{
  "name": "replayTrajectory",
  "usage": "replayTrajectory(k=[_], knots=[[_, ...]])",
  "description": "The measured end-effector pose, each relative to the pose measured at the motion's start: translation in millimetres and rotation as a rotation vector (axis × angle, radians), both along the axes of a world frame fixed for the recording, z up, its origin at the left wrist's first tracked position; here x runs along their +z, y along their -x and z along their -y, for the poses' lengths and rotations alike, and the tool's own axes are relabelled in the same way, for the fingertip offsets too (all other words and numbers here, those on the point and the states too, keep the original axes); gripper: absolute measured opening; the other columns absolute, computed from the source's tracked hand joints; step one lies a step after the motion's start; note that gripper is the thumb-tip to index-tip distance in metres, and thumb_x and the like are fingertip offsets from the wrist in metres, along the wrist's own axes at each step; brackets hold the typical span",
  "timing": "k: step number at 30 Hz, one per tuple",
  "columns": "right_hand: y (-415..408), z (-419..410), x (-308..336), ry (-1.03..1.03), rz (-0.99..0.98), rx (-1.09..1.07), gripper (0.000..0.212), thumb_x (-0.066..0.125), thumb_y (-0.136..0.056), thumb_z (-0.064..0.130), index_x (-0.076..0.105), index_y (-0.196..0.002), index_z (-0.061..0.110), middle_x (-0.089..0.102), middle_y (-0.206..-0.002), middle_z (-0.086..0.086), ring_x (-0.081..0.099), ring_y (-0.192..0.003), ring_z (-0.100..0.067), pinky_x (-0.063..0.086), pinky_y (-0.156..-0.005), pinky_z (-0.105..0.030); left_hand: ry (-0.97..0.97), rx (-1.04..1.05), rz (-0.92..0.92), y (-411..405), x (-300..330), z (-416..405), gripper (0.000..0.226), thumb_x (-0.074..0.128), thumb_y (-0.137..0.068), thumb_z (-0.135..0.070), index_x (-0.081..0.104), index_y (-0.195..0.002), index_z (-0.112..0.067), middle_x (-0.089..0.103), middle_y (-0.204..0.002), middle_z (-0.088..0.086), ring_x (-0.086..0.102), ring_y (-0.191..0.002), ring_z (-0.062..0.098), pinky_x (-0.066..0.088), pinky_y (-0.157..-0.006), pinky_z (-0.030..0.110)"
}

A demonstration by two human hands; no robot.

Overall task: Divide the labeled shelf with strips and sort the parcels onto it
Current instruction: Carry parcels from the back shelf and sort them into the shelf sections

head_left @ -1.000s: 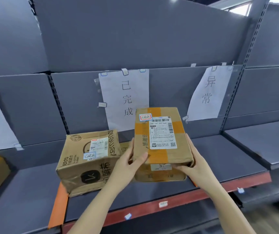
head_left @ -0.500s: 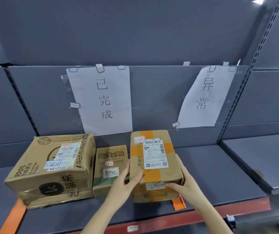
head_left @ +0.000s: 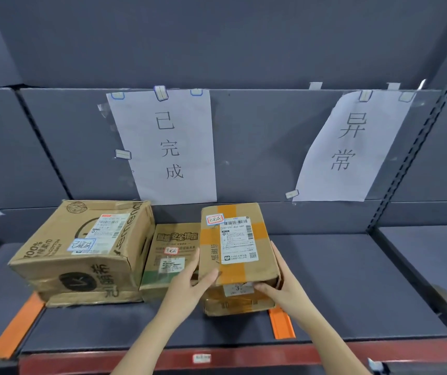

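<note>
A dark grey metal shelf [head_left: 352,280] with a red front lip fills my view, its back panel carrying taped paper signs: one reading 已完成 [head_left: 166,147] above the middle section, another reading 异常 [head_left: 349,144] further right. Two orange strips mark off the middle section, the left strip [head_left: 14,328] running out from under the big carton and the right strip [head_left: 281,322] showing just in front of the parcel I am handling.

Under the 已完成 sign stand a large brown carton [head_left: 81,253] and, touching its right side, a small green-printed box [head_left: 171,255]. Each bears a handwritten sticker that seems to match the sign, which I take as the reason they sit here.

The orange-taped parcel [head_left: 235,255] rests on the shelf just right of the small box, its shipping label and red-edged sticker facing up. My left hand [head_left: 189,285] grips its near left corner, thumb on the top face. My right hand [head_left: 284,285] clasps the right side, thumb curled onto the front face. The hands are apart, the parcel clamped between them.

I judge I am seating it inside the right strip; its base seems to overlap that strip's far end, so it may need nudging leftwards
</note>
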State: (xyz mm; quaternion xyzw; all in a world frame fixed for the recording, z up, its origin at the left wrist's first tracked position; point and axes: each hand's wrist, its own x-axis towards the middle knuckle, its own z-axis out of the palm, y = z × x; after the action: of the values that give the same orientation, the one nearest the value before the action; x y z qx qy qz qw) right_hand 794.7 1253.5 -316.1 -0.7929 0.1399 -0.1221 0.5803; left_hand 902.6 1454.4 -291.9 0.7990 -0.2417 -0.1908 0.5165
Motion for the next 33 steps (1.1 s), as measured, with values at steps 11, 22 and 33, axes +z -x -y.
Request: replayTrajectory(k=[11,22,33], knots=[[-7.2,7.1,-23.0,-0.025,-0.024,0.021,0.09,0.073,-0.08,0.024,0.013,-0.145,0.042,0.04,-0.14,0.024,0.037,-0.13,0.006,0.039,-0.105,-0.024,-0.106,-0.003,0.066,-5.0,-7.7,11.0,0.079,0.052,-0.086,-0.049,0.011,-0.15,-0.028,0.027,-0.151,-0.013,0.027,-0.134,0.001,0.025,-0.112,0.025],[-18.8,18.0,-22.4,0.056,-0.069,0.039,0.09,0.071,-0.083,0.025,0.005,-0.14,0.049,0.041,-0.131,0.036,0.039,-0.12,0.017,0.04,-0.091,-0.007,-0.283,0.049,0.252,-12.6,-14.7,20.6,0.072,0.046,-0.088,-0.056,0.021,-0.148,-0.026,0.033,-0.15,-0.006,0.027,-0.138,0.012,0.026,-0.11,0.031],[0.9,0.2,17.6,0.224,-0.06,-0.113,0.068,0.067,-0.086,0.027,0.016,-0.125,0.048,0.031,-0.113,0.044,0.035,-0.101,0.028,0.028,-0.085,0.007,-0.424,-0.03,0.535,-13.2,16.2,34.7,0.054,0.046,-0.094,-0.043,0.034,-0.143,-0.024,0.03,-0.151,-0.006,0.022,-0.139,0.019,0.021,-0.115,0.038]])
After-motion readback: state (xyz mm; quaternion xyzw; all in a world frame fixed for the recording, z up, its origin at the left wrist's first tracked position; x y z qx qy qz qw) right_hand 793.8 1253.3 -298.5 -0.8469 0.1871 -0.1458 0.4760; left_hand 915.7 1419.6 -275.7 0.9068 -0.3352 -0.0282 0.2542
